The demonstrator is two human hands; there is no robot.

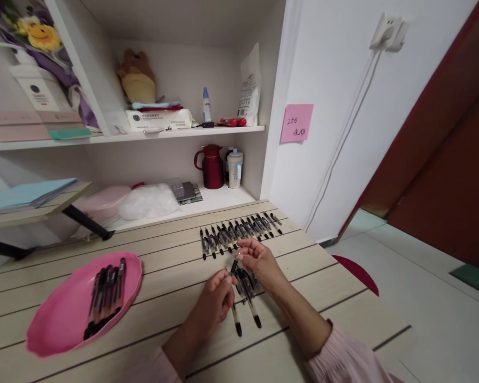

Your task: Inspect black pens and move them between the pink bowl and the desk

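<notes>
My left hand (216,296) is closed, its thumb and fingers pinching a small black pen piece (234,266) that slants up toward the other hand. With its fingertips together, my right hand (260,264) grips the upper end of that pen; the exact contact is partly hidden. Under and between the hands lie loose black pens (254,310) with clear barrels and dark pen parts, partly covered by my right hand. Beyond my fingers, a long row of pens and clear-and-black parts (239,230) runs across the table.
A pink scalloped tray (58,319) on the left holds several black pens (106,298). A small raised stand (69,197) bears blue papers. Behind the wooden table (163,324) are white shelves with a red jug (213,167) and a tumbler (234,169).
</notes>
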